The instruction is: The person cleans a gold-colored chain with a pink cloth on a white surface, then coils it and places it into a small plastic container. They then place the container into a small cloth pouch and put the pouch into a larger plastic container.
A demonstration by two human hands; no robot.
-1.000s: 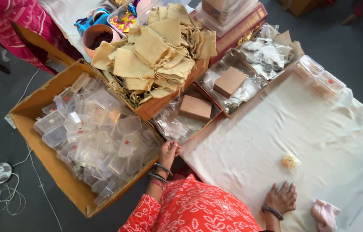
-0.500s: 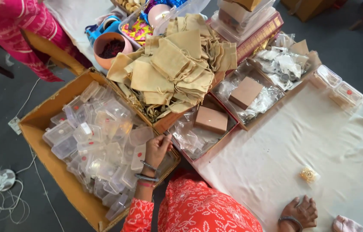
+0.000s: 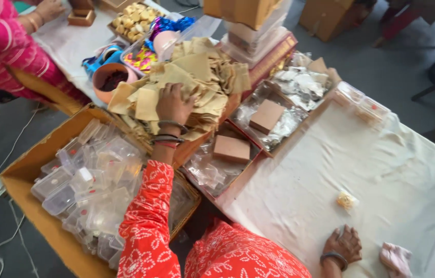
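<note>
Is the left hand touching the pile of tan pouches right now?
Touching. The head view shows the left hand lying flat on the pile of tan pouches, fingers pressed into it with no gap.

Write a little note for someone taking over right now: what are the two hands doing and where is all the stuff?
Left hand: stretched out, fingers spread on the heap of tan cloth pouches; whether it has gripped one cannot be told.
Right hand: resting flat on the white cloth, holding nothing.
Nearby: cardboard box of clear plastic containers at the left, two small brown boxes in trays of plastic bags, a small yellowish item on the cloth, a pink cloth beside the right hand.
Done: nothing lifted yet. Left: no pouch lies on the white cloth.
</note>
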